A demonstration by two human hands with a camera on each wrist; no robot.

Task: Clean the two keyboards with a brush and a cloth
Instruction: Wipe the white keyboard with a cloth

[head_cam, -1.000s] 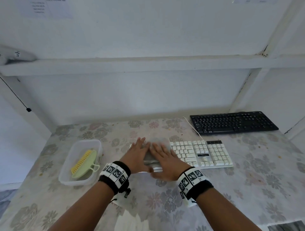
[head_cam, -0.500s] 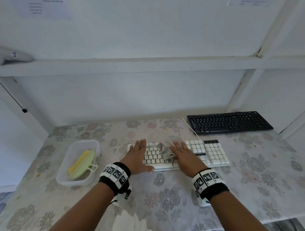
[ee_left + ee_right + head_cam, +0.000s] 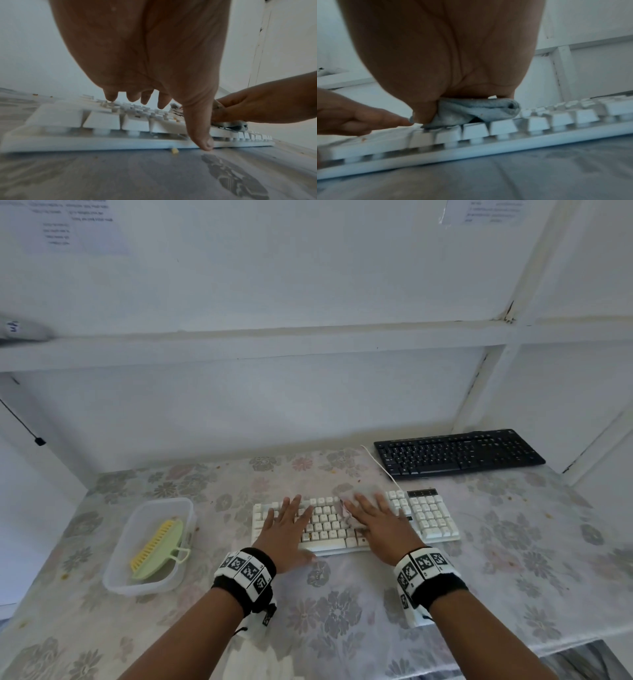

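Landmark: the white keyboard [image 3: 354,520], lying on the flowered surface [image 3: 342,611].

Well left of the white keyboard: a clear plastic tub [image 3: 150,546] holding the yellow-green brush [image 3: 157,546], untouched by either hand.

On the white keyboard's left half: the left hand [image 3: 286,525], flat, fingers straight and spread over the keys, holding nothing. The left wrist view shows its thumb reaching down over the front edge to the surface. Judged role: bracing the board.

On its middle: the right hand [image 3: 373,522], fingers extended, palm pressing a bunched grey cloth [image 3: 349,510] onto the keycaps. The right wrist view shows the cloth [image 3: 471,112] folded on itself beneath the palm, one fold sitting between two keys.

Behind the white keyboard, to its right: a black keyboard [image 3: 459,451], not touched by either hand. A white cable [image 3: 380,463] runs past its left end towards the back of the white board.

Judged stage: cloth wipe of the white board in hand; the black one left to do.

Risks:
- Cloth fold catches a keycap edge and lifts or pops it, since the caps stand tall on exposed stems.
- Left hand's brace slips; the board skids on the smooth cover.
- A crumb [image 3: 175,150] lies at the front edge; wiping may push debris down between the keys rather than off.
- A wide stroke to the right could snag the cable.
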